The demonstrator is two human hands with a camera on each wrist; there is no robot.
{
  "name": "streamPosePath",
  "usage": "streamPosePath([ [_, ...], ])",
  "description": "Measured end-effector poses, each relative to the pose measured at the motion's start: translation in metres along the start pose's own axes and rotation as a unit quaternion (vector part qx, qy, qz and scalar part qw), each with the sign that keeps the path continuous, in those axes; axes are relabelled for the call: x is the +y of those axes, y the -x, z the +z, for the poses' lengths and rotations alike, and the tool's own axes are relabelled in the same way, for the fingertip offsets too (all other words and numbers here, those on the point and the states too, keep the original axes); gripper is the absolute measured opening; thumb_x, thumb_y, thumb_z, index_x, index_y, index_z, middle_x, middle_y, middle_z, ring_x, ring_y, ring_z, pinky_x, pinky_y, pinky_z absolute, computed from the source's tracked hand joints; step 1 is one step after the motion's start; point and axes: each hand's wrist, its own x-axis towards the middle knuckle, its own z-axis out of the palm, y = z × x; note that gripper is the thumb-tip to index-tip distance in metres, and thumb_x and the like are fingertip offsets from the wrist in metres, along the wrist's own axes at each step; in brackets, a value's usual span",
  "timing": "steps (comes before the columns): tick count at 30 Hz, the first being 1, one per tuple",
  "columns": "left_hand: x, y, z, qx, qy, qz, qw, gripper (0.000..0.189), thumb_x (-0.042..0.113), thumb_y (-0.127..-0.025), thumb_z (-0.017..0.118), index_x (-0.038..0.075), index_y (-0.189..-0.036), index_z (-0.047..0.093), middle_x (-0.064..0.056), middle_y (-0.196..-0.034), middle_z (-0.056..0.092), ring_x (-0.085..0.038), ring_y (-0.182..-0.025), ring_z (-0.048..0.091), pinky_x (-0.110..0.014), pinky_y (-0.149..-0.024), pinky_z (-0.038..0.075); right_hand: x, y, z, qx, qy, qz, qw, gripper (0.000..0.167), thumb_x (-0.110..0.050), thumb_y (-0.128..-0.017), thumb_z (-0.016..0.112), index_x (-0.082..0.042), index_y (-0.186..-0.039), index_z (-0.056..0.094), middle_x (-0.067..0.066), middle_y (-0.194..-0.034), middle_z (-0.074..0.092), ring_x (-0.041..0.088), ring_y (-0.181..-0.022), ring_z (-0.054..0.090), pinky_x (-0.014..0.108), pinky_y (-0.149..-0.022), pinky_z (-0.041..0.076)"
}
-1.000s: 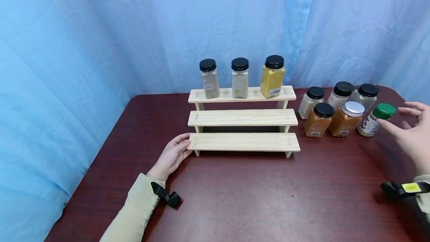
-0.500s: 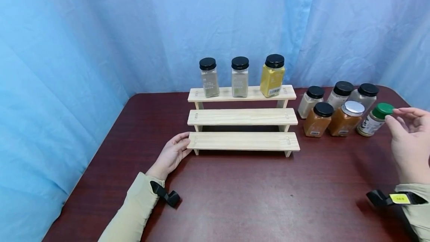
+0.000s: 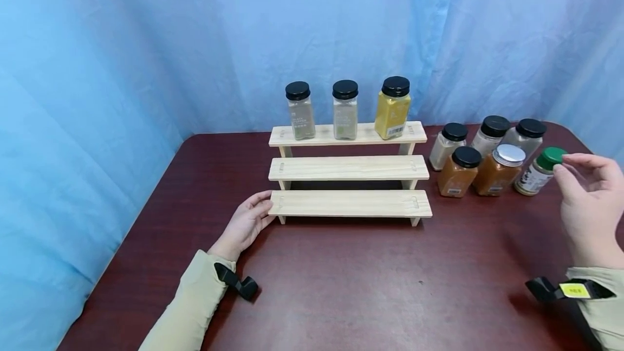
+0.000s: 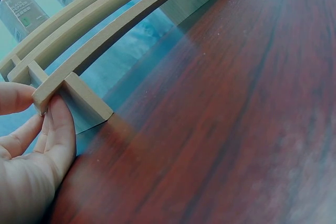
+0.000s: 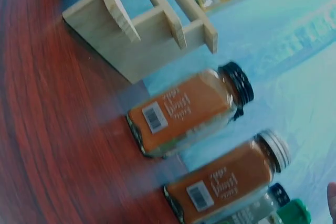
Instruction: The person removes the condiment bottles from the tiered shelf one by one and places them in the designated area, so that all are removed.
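Note:
My left hand (image 3: 245, 227) pinches the left end of the bottom shelf of a three-tier wooden rack (image 3: 351, 202); thumb and fingers meet at that board's corner in the left wrist view. At the right, my right hand (image 3: 592, 199) has its bent thumb and index finger at the right edge of the green lid of a seasoning jar (image 3: 533, 177). A fingertip (image 5: 332, 201) shows apart from the lid in the right wrist view. The jar stands upright on the table. Further fingers of the right hand are partly hidden.
On the rack's top shelf stand two grey spice jars (image 3: 301, 118) and a yellow one (image 3: 392, 112). Left of the green-lidded jar crowd several others, including two orange-brown jars (image 3: 456, 177), one silver-lidded. Blue curtains (image 3: 312, 26) hang behind the dark red table (image 3: 341, 286).
My right hand has moved left to the green lid, its thumb and index finger drawing closer together. The left hand stays at the rack. The whole head view has shifted slightly.

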Motion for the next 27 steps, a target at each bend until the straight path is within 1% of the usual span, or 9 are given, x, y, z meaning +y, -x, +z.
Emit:
streamPosePath([
  [5,0.002,0.000,-0.001,-0.004,-0.004,0.003,1.0000,0.045,0.001,-0.098,0.040,-0.006,-0.141,0.028,-0.004,-0.117,0.051,-0.004,-0.093,0.060,-0.019,-0.081,0.048,-0.009,0.005,0.006,-0.026,0.013,-0.027,0.9992,0.027,-0.005,-0.095,0.052,-0.012,-0.121,0.057,-0.022,-0.109,0.048,0.003,-0.116,0.049,0.021,-0.105,0.035],
  [7,0.002,0.000,-0.001,-0.008,-0.003,0.005,1.0000,0.045,0.001,-0.098,0.040,-0.006,-0.140,0.028,-0.003,-0.115,0.052,-0.004,-0.093,0.060,-0.020,-0.081,0.048,-0.010,0.009,0.009,-0.037,0.002,-0.037,0.9986,0.025,-0.002,-0.094,0.053,-0.009,-0.117,0.059,-0.019,-0.108,0.051,0.002,-0.111,0.051,0.016,-0.100,0.037],
  [10,0.001,-0.001,0.000,-0.014,-0.003,0.007,0.9999,0.045,0.001,-0.098,0.040,-0.007,-0.140,0.028,-0.002,-0.113,0.054,-0.004,-0.093,0.060,-0.020,-0.081,0.048,-0.013,0.014,0.015,-0.073,-0.013,-0.056,0.9957,0.023,0.002,-0.091,0.056,-0.003,-0.113,0.060,-0.015,-0.106,0.054,0.001,-0.105,0.054,0.010,-0.091,0.041],
  [12,0.001,-0.001,0.000,-0.013,-0.001,0.007,0.9999,0.045,0.000,-0.098,0.039,-0.007,-0.140,0.027,-0.002,-0.113,0.053,-0.004,-0.093,0.060,-0.020,-0.081,0.049,-0.015,0.018,0.020,-0.108,-0.024,-0.068,0.9915,0.023,0.004,-0.089,0.057,0.000,-0.112,0.060,-0.013,-0.105,0.056,0.000,-0.102,0.055,0.007,-0.086,0.042],
  [13,0.000,-0.002,0.000,-0.013,-0.002,0.006,0.9999,0.045,0.000,-0.098,0.039,-0.007,-0.141,0.027,-0.002,-0.114,0.053,-0.004,-0.093,0.060,-0.019,-0.081,0.048,-0.016,0.020,0.023,-0.127,-0.030,-0.075,0.9886,0.025,0.005,-0.089,0.057,-0.001,-0.112,0.060,-0.013,-0.106,0.056,0.000,-0.102,0.056,0.006,-0.085,0.042],
  [16,-0.001,-0.002,0.000,-0.006,-0.005,0.005,1.0000,0.045,0.000,-0.098,0.039,-0.007,-0.140,0.027,-0.004,-0.116,0.051,-0.004,-0.092,0.060,-0.019,-0.081,0.048,-0.021,0.024,0.032,-0.180,-0.042,-0.092,0.9785,0.031,0.008,-0.088,0.056,-0.008,-0.114,0.060,-0.013,-0.107,0.056,-0.003,-0.101,0.057,0.004,-0.083,0.042],
  [19,-0.002,-0.002,0.000,-0.001,-0.006,0.004,1.0000,0.044,0.000,-0.098,0.040,-0.007,-0.140,0.028,-0.006,-0.117,0.050,-0.004,-0.092,0.060,-0.019,-0.081,0.048,-0.025,0.026,0.044,-0.221,-0.055,-0.101,0.9684,0.038,0.010,-0.088,0.056,-0.014,-0.116,0.058,-0.009,-0.109,0.054,-0.003,-0.102,0.056,0.004,-0.083,0.042],
  [22,-0.001,-0.001,0.001,0.001,-0.005,0.005,1.0000,0.044,-0.001,-0.098,0.040,-0.008,-0.139,0.028,-0.005,-0.116,0.050,-0.004,-0.091,0.060,-0.019,-0.080,0.048,-0.032,0.027,0.056,-0.250,-0.062,-0.102,0.9609,0.040,0.010,-0.088,0.056,-0.016,-0.118,0.056,-0.009,-0.112,0.053,-0.002,-0.103,0.054,0.004,-0.083,0.042],
  [27,0.000,0.001,0.000,0.003,-0.003,0.004,1.0000,0.045,-0.001,-0.098,0.039,-0.008,-0.140,0.027,-0.003,-0.114,0.051,-0.004,-0.090,0.060,-0.018,-0.079,0.048,-0.043,0.028,0.079,-0.265,-0.077,-0.108,0.9550,0.039,0.011,-0.086,0.057,-0.006,-0.121,0.050,-0.013,-0.113,0.051,0.000,-0.103,0.051,0.007,-0.083,0.042],
])
